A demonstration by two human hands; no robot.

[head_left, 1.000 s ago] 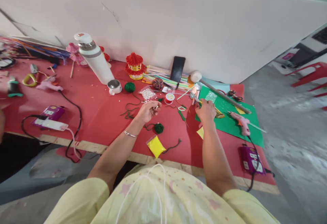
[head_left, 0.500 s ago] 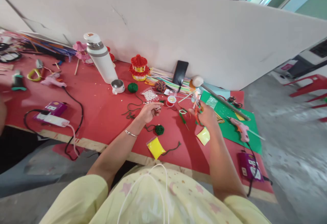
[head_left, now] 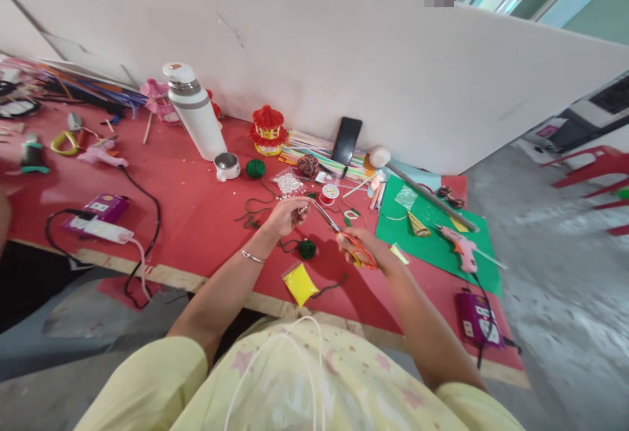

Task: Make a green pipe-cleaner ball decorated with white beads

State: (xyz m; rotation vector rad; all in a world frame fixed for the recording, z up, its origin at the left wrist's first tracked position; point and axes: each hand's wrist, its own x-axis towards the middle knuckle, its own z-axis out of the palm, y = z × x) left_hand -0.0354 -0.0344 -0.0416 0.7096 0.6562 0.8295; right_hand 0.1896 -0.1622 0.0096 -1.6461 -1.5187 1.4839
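Observation:
My left hand [head_left: 289, 217] is closed in a pinch over the red table, with a bracelet on its wrist. What it pinches is small, partly hidden and hard to make out. Orange-handled scissors [head_left: 334, 224] are in my right hand [head_left: 361, 247], their blade tips close to my left fingertips. Behind my left hand lies a bag of white beads [head_left: 287, 183], some beads loose beside it. A spool of red thread [head_left: 329, 193] is just past the blades. Nearer me are a dark green yarn coil [head_left: 307, 249] and a yellow packet [head_left: 300, 284].
A white thermos [head_left: 196, 116] and its metal-lined cup [head_left: 227, 166] stand at the back left. On the right, a green sheet [head_left: 393, 221] bears a pink glue gun [head_left: 459, 247] and a cone [head_left: 417, 224]. Purple power strips [head_left: 479, 319] with cords lie near the front edge.
My right hand has brought the scissors left and toward me, from beside the green sheet to my left fingertips. My left hand stays almost where it was.

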